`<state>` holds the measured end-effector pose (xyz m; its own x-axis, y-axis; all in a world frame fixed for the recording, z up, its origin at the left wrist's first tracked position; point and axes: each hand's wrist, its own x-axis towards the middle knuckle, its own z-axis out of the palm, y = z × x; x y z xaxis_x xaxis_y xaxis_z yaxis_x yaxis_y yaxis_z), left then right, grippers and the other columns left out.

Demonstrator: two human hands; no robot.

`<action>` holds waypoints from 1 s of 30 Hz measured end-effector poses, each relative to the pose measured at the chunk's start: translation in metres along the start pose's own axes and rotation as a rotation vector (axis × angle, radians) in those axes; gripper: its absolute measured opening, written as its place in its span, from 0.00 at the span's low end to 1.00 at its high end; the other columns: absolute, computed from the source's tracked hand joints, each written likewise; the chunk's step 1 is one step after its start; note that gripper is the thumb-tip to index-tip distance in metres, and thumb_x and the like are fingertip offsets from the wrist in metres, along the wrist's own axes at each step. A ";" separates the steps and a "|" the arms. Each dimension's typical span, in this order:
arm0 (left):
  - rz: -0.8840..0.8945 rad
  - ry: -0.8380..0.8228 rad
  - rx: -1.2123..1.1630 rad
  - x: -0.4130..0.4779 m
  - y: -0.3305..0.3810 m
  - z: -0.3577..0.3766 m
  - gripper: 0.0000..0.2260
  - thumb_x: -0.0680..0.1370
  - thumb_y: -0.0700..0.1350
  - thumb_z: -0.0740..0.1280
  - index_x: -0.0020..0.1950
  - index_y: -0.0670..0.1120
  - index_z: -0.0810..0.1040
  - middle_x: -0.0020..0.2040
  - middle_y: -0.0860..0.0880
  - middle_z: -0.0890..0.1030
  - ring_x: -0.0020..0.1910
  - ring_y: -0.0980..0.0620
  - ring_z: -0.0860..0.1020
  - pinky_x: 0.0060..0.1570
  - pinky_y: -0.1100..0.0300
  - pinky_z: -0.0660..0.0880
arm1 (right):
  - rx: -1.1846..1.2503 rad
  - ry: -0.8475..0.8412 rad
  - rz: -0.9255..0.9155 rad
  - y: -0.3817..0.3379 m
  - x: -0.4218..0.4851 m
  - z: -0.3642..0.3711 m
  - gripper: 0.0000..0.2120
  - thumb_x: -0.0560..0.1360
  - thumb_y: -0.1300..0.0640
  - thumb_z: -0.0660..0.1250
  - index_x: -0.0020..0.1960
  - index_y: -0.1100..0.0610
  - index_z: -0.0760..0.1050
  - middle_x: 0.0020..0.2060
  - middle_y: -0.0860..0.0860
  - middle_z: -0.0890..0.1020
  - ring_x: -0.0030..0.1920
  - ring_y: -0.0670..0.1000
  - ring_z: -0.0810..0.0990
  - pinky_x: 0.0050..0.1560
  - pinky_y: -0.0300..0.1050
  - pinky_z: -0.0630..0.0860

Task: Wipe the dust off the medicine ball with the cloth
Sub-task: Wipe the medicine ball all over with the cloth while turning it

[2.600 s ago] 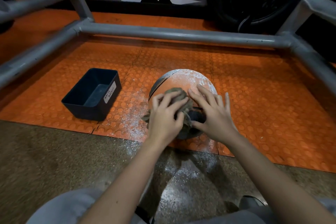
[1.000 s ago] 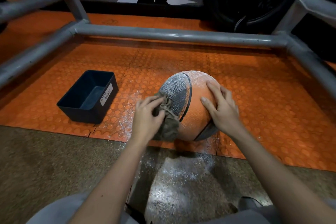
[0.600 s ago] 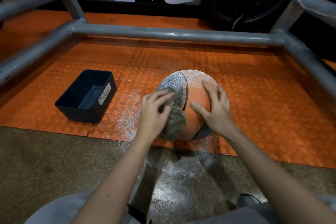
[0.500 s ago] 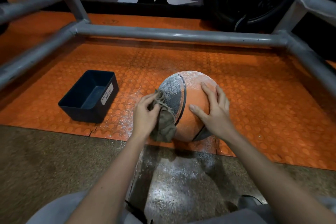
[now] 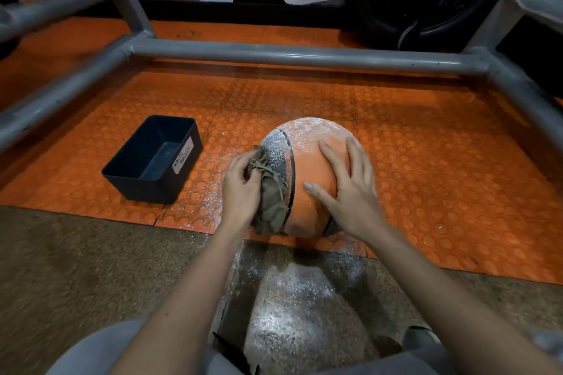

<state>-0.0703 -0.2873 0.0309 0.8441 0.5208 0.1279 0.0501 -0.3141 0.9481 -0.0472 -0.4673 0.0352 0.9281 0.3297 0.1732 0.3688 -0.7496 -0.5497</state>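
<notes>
An orange and grey medicine ball (image 5: pixel 307 149) sits on the orange studded mat, its top still white with dust. My left hand (image 5: pixel 240 189) grips a bunched olive-brown cloth (image 5: pixel 269 192) and presses it against the ball's left side, over the grey panel. My right hand (image 5: pixel 347 189) lies flat on the ball's right side with fingers spread, steadying it. The ball's lower front is hidden behind both hands and the cloth.
A black bin labelled "waste basket" (image 5: pixel 152 161) stands left of the ball. White dust is scattered on the orange mat (image 5: pixel 441 161) and the concrete floor (image 5: pixel 289 292) near my knees. Grey metal frame bars (image 5: pixel 289 55) run behind and along both sides.
The ball has been turned, so its grey panel now faces left. My left hand rubbed the cloth up and down that left side. My right hand shifted slightly on the ball.
</notes>
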 end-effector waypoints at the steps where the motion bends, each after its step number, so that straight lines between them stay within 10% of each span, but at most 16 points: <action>1: 0.039 0.016 0.052 -0.004 0.002 0.002 0.17 0.79 0.34 0.58 0.63 0.48 0.74 0.58 0.59 0.69 0.63 0.55 0.65 0.67 0.51 0.65 | -0.013 -0.005 -0.003 -0.001 0.000 0.001 0.34 0.69 0.29 0.50 0.72 0.32 0.43 0.77 0.49 0.41 0.75 0.51 0.38 0.74 0.58 0.44; 7: 0.660 -0.152 0.343 -0.021 0.014 0.016 0.16 0.76 0.44 0.58 0.59 0.50 0.80 0.58 0.56 0.76 0.58 0.54 0.62 0.61 0.63 0.57 | -0.053 0.007 -0.052 0.006 0.002 0.005 0.32 0.74 0.31 0.54 0.72 0.33 0.43 0.77 0.50 0.42 0.76 0.53 0.40 0.75 0.59 0.47; 14: 0.004 -0.028 0.080 0.000 -0.007 -0.006 0.17 0.79 0.34 0.59 0.65 0.47 0.74 0.58 0.59 0.69 0.63 0.57 0.65 0.67 0.51 0.67 | 0.023 -0.020 -0.006 0.003 0.004 -0.003 0.35 0.68 0.30 0.52 0.73 0.33 0.46 0.77 0.49 0.42 0.76 0.51 0.39 0.74 0.59 0.45; 22: 0.674 -0.129 0.391 -0.023 0.013 0.017 0.17 0.76 0.43 0.59 0.61 0.48 0.79 0.59 0.53 0.76 0.57 0.54 0.62 0.61 0.65 0.57 | 0.067 0.012 0.010 0.012 0.005 -0.003 0.31 0.71 0.34 0.56 0.70 0.32 0.45 0.77 0.50 0.44 0.76 0.51 0.41 0.74 0.59 0.47; 30: 0.026 0.025 0.079 -0.005 -0.008 0.004 0.16 0.79 0.37 0.60 0.64 0.48 0.76 0.57 0.58 0.73 0.64 0.54 0.65 0.65 0.56 0.65 | 0.047 -0.020 0.020 0.004 0.005 -0.002 0.34 0.68 0.30 0.52 0.70 0.31 0.44 0.77 0.48 0.41 0.75 0.50 0.38 0.73 0.60 0.45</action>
<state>-0.0729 -0.2906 0.0210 0.8321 0.5309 0.1604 0.0710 -0.3889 0.9185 -0.0406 -0.4696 0.0350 0.9337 0.3269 0.1459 0.3473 -0.7281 -0.5910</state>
